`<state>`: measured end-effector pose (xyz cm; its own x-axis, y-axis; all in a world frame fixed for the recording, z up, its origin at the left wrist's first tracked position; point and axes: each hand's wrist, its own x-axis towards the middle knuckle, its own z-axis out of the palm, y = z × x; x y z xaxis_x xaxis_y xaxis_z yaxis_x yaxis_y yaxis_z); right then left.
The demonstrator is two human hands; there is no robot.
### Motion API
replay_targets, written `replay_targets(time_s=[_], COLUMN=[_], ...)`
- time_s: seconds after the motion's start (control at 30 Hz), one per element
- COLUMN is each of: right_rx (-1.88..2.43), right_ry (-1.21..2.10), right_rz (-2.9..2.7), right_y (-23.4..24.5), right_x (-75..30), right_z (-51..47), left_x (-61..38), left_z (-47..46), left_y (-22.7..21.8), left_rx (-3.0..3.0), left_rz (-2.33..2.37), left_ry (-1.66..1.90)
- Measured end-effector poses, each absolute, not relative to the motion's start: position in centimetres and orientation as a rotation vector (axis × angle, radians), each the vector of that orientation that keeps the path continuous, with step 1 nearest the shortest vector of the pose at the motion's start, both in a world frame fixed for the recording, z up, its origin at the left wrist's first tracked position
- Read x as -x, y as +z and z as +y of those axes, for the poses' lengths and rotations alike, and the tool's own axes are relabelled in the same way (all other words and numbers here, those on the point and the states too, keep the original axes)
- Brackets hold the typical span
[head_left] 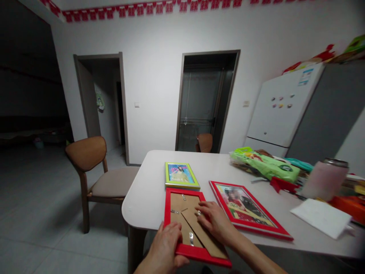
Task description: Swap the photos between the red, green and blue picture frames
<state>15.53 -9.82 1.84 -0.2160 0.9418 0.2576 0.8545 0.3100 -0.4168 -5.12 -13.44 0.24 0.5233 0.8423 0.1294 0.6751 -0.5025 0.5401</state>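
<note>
A white table (148,190) with a rounded corner fills the lower right of the view. A white fridge (282,110) with small magnets on its door is seen behind the table, against the wall. A wooden chair (88,152) with a padded seat is set at the table's left side, just beside the corner.

Three frames are laid on the table top. The face-down frame (182,207), red-rimmed with its brown backing board turned up, is placed at the near edge, and part of it is carried out over that edge. A photo frame (248,209), also red and picture up, is laid just to its right, close to it. A green frame (181,175), picture up, is set just behind the face-down frame.

Further right, a green bag (265,163), a pink bottle (323,179) with a metal cap and a white paper (321,217) are seen among other clutter.

The near left corner of the face-down frame is held by the left hand (168,245): the fingers are curled onto the backing and the thumb is laid along the red rim. The right hand (215,220) is laid flat and open on the backing board, fingers spread over the folded stand, with nothing clasped. A small metal clip (191,238) is seen on the board between the two hands.
</note>
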Motion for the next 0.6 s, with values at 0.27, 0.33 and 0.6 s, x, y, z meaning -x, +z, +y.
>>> replay_targets(time_s=[0.27, 0.33, 0.6], right_rx=[1.221, 1.255, 1.325], right_ry=[0.615, 0.593, 0.471], right_rz=[-2.321, -2.279, -2.189], right_y=[2.7, 2.4, 1.9], right_x=[-13.0, -12.7, -11.4], right_z=[-12.6, -12.5, -9.9], left_x=[5.4, 5.3, 5.2], left_z=[-13.4, -13.4, -13.2], left_y=[0.6, 0.5, 0.3], left_rx=[-2.337, -2.336, -2.337], left_rz=[1.23, 1.222, 1.262], left_ry=[0.531, 0.538, 0.496])
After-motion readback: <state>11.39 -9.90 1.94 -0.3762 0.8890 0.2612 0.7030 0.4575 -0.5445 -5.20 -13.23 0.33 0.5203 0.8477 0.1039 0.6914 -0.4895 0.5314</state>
